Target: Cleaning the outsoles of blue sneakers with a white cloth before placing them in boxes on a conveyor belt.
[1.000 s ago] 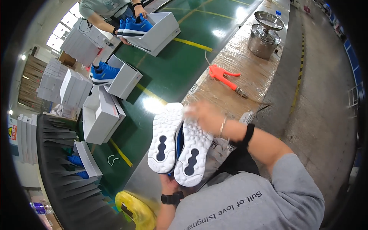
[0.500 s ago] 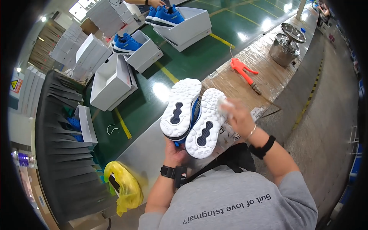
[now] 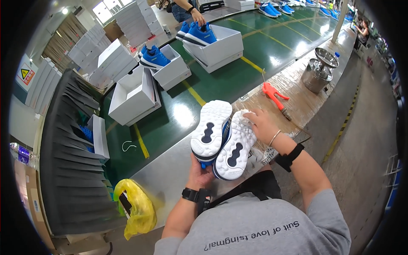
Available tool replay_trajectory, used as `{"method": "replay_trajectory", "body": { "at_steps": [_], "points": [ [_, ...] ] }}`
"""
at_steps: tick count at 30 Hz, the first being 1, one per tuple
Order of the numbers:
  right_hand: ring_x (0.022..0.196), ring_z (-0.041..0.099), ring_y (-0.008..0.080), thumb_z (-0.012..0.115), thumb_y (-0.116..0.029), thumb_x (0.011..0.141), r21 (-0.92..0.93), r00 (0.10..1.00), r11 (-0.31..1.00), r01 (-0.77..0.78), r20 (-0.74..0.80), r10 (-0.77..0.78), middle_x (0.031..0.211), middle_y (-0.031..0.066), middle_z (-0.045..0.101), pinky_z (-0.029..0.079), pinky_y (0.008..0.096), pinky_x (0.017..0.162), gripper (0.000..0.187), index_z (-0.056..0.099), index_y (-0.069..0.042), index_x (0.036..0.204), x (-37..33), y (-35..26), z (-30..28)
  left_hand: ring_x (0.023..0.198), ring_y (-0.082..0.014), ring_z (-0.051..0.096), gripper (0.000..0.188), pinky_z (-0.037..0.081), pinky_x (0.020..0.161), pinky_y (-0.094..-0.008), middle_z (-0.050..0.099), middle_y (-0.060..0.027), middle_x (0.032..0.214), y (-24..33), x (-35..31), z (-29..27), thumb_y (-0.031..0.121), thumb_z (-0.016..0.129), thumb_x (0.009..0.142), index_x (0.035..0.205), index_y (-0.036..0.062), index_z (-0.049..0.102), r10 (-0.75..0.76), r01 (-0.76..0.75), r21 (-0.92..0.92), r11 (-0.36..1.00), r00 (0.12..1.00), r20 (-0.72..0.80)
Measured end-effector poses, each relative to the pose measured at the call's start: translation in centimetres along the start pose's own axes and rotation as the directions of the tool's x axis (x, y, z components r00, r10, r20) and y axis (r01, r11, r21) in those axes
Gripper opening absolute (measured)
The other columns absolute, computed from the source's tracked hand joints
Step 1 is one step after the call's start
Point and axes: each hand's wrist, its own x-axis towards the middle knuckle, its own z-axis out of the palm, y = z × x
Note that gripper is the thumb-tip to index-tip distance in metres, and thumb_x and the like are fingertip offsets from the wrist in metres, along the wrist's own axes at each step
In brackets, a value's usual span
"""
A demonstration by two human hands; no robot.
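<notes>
My left hand (image 3: pixel 201 173) grips a pair of blue sneakers from below, with both white soles turned up toward me. The left sneaker (image 3: pixel 211 123) and the right sneaker (image 3: pixel 235 155) lie side by side, each with a dark wavy insert in its sole. A crumpled white cloth (image 3: pixel 243 114), partly hidden by fingers, is pinched in my right hand (image 3: pixel 263 125). It presses against the far end of the right sole.
Open white shoeboxes, including a near one (image 3: pixel 131 100), stand on the green conveyor belt (image 3: pixel 178 114); two hold blue sneakers. A red air gun (image 3: pixel 274 94) and a metal dispenser (image 3: pixel 316 74) rest on the wrapped bench. A yellow bag (image 3: pixel 138 208) sits left. A co-worker's hand (image 3: pixel 197 17) touches a boxed shoe.
The head view has shifted, so the scene sits lower and more to the right. My right hand, blurred earlier beside the right sole, now shows sharply at its far end.
</notes>
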Motion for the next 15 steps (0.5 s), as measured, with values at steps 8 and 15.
{"method": "replay_trajectory", "body": {
  "at_steps": [8, 15],
  "points": [
    [0.099, 0.054, 0.0296, 0.059, -0.002, 0.071, 0.27, 0.876, 0.855, 0.443, 0.071, -0.477, 0.116, 0.0131, 0.053, 0.045, 0.0398, 0.086, 0.045, 0.058, -0.015, 0.114, 3.2, -9.0, 1.4, 0.115, -0.0235, 0.052, 0.06, 0.043, 0.098, -0.0422, 0.053, -0.0079, 0.127, 0.6, -0.9, -2.6, 0.056, 0.045, 0.088, 0.126, 0.0093, 0.049, 0.026, -0.026, 0.001, 1.0, 0.999, -0.02],
    [0.106, 0.047, 0.0355, 0.055, -0.006, 0.078, 0.042, 0.899, 0.998, 0.036, 0.435, -0.051, 0.117, 0.0131, 0.052, 0.04, 0.0415, 0.094, 0.038, 0.058, -0.016, 0.115, 10.2, 4.6, 6.6, 0.093, -0.0188, 0.064, 0.043, 0.057, 0.076, -0.0316, 0.064, -0.0062, 0.108, 0.9, -1.3, -2.6, 0.04, 0.062, 0.084, 0.111, 0.0062, 0.057, 0.032, -0.033, -0.005, 0.999, 0.99, -0.136]
  ]
}}
